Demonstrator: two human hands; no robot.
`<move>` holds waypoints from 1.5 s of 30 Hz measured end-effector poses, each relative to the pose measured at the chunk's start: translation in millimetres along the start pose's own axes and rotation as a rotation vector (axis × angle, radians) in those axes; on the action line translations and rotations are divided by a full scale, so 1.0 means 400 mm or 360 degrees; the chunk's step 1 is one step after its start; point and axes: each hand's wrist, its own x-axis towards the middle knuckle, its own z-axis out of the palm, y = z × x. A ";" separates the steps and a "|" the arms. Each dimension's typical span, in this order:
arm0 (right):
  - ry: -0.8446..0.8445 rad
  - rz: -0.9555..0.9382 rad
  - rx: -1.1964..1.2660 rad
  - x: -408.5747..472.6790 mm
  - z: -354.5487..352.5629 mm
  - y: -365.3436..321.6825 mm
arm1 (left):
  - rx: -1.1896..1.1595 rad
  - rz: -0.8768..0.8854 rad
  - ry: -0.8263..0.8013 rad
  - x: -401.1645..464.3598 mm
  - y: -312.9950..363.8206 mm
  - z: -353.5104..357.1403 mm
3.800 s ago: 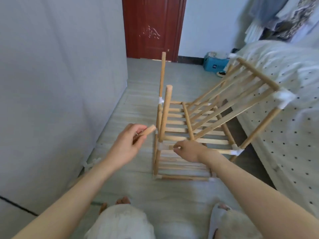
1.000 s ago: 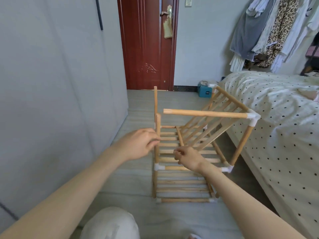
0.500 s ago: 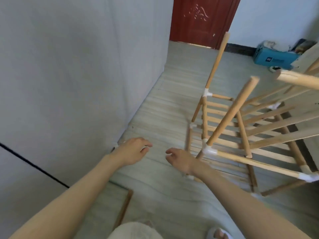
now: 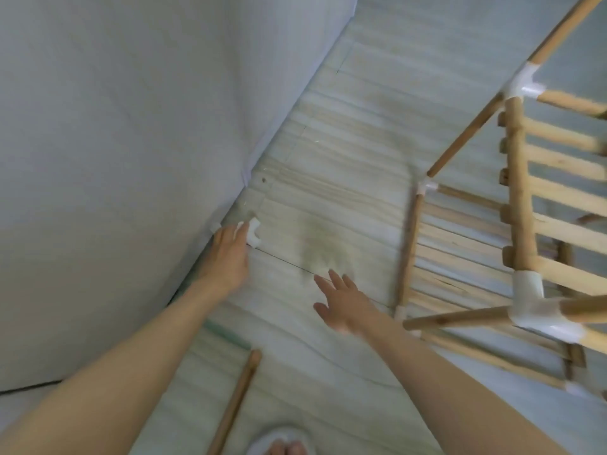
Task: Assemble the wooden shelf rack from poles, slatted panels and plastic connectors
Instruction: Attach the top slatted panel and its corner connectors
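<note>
our left hand (image 4: 230,254) reaches the white connector (image 4: 253,232) lying on the floor by the wall, fingertips touching it, grip unclear; our right hand (image 4: 343,302), fingers spread and holding nothing, hovers farther off.

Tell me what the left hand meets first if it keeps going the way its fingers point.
Likely the small white plastic connector on the floor by the wall; the left hand has its fingertips at it already, though contact is unclear.

The rack (image 4: 522,205) was pale, matt, unvarnished wood; its connectors (image 4: 532,310) were smooth white plastic, and the floor (image 4: 345,133) looked wood-grained.
</note>
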 end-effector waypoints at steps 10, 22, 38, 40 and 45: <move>-0.0046 -0.0022 0.0048 0.018 0.088 0.078 | -0.0261 -0.0032 0.0069 0.077 -0.001 0.041; 0.0120 0.0218 0.0794 -0.181 -0.042 0.054 | -0.0864 -0.0051 -0.0045 -0.106 0.155 -0.038; 0.1304 0.0382 0.0618 -0.791 -0.334 0.077 | -0.1044 0.0658 0.0136 -0.432 0.597 -0.569; 0.1520 0.0385 0.0790 -0.822 -0.358 0.092 | -0.0962 0.0711 0.0188 -0.447 0.632 -0.611; 0.1820 0.0115 0.1055 -0.804 -0.395 0.066 | -0.1307 0.0685 0.0272 -0.464 0.693 -0.659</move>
